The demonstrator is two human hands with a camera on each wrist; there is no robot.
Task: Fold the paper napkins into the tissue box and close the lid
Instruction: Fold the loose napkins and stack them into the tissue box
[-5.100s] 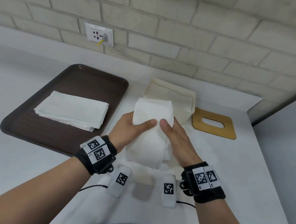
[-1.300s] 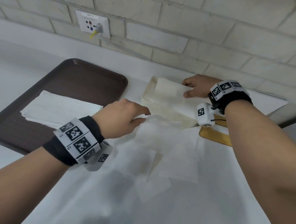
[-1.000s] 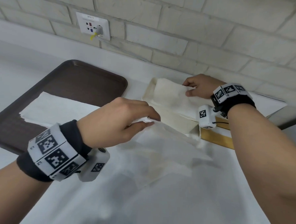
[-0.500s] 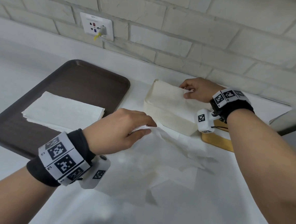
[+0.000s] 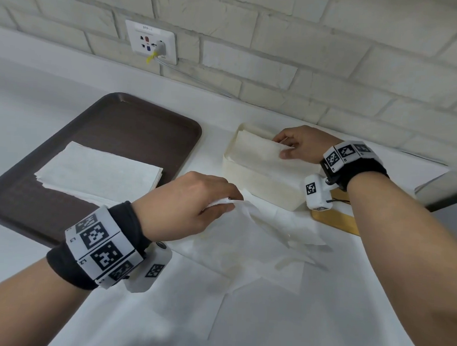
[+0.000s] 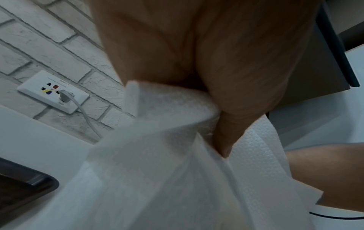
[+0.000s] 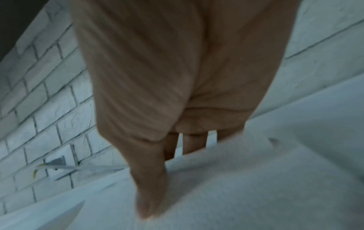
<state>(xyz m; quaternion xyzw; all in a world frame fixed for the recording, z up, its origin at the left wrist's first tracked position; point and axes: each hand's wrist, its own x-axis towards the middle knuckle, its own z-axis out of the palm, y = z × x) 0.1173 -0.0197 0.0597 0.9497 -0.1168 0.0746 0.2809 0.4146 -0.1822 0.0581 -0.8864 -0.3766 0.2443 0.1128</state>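
My right hand (image 5: 300, 143) pinches the folded napkins (image 5: 257, 154) steady atop the open tissue box (image 5: 263, 185) at the counter's (image 5: 320, 323) back, while my left hand (image 5: 191, 205) grips a loose napkin (image 5: 247, 242), apparently to fold next.

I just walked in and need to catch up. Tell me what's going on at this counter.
A person is loading paper napkins into a cream tissue box. The right hand pinches the napkin lying in the open box, at its far right end. The left hand pinches an edge of a loose unfolded napkin on the counter in front. More napkins wait stacked on the brown tray. The wooden lid lies beside the box, not yet on.
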